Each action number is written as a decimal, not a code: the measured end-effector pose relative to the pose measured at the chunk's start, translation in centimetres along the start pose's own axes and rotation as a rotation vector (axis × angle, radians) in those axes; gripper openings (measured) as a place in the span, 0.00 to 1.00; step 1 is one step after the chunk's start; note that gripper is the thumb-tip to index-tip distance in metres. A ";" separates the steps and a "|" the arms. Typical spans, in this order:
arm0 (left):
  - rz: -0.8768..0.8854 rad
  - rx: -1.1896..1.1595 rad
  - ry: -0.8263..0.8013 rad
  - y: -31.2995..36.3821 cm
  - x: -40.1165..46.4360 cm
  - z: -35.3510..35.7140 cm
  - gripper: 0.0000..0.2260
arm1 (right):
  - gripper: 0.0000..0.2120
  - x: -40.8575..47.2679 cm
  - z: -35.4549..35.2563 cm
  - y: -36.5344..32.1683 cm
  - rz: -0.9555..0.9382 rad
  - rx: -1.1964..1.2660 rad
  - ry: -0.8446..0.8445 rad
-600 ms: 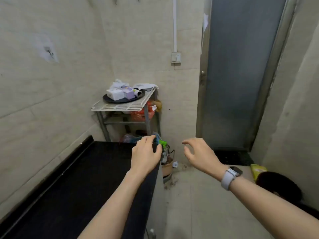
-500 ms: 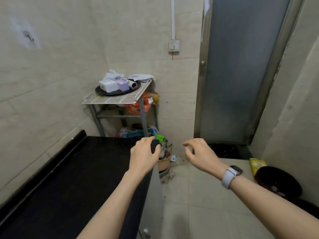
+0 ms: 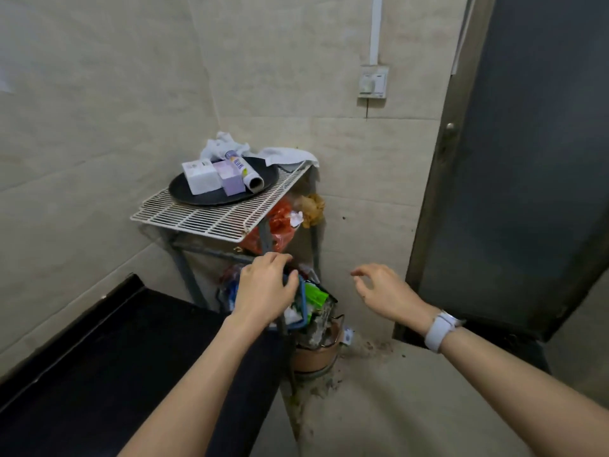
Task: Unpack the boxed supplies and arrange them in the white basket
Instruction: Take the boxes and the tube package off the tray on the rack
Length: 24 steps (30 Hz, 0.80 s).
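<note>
A white box (image 3: 201,177), a purple box (image 3: 231,178) and a paper roll (image 3: 246,174) lie on a round black tray (image 3: 184,196). The tray sits on a white wire rack (image 3: 197,221) in the corner, with crumpled white cloth (image 3: 224,145) behind it. My left hand (image 3: 265,288) hovers below the rack's front edge with loosely curled fingers. It is in front of a blue basket (image 3: 302,296) of clutter, and nothing shows in it. My right hand (image 3: 384,291), with a white watch on its wrist, floats open to the right, holding nothing.
A black counter (image 3: 99,357) runs along the left wall up to the rack. Under the rack hang red bags (image 3: 280,225), and a copper pot (image 3: 314,354) stands on the floor. A dark door (image 3: 527,159) fills the right side, and a wall switch (image 3: 373,83) is mounted above.
The view has moved closer to the corner rack. Both hands have advanced toward it. The left hand now sits over the blue basket under the rack.
</note>
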<state>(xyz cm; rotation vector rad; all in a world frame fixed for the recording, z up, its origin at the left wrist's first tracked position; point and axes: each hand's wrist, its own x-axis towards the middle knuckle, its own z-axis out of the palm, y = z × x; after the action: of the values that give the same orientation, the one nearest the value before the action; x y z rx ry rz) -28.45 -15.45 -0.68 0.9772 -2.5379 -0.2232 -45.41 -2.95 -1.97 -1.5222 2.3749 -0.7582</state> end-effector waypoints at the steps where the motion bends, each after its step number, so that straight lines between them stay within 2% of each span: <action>1: -0.015 0.010 0.027 -0.7 1.8 -0.3 0.17 | 0.15 2.2 -0.1 0.0 -0.034 0.004 -0.002; 7: -0.121 0.045 0.142 -6.7 13.1 -0.5 0.16 | 0.14 15.7 0.1 -0.4 -0.171 0.058 0.026; 11: -0.297 -0.039 0.163 -12.4 21.9 0.3 0.17 | 0.13 26.5 0.7 -2.2 -0.245 0.093 0.027; 18: -0.677 -0.375 0.135 -21.4 34.4 3.6 0.17 | 0.14 44.5 3.8 -7.5 -0.152 0.307 -0.061; 21: -0.779 -0.404 0.064 -22.8 36.6 5.6 0.22 | 0.13 49.7 6.3 -8.6 -0.063 0.312 -0.193; 24: -0.789 -0.412 0.071 -22.9 37.6 6.6 0.21 | 0.12 52.7 9.1 -9.3 -0.020 0.338 -0.327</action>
<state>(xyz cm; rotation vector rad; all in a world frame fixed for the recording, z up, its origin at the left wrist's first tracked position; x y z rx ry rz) -42.63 -57.66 -1.35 1.6982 -1.8037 -0.8689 -57.28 -55.91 -0.01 -1.4048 1.8894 -0.7960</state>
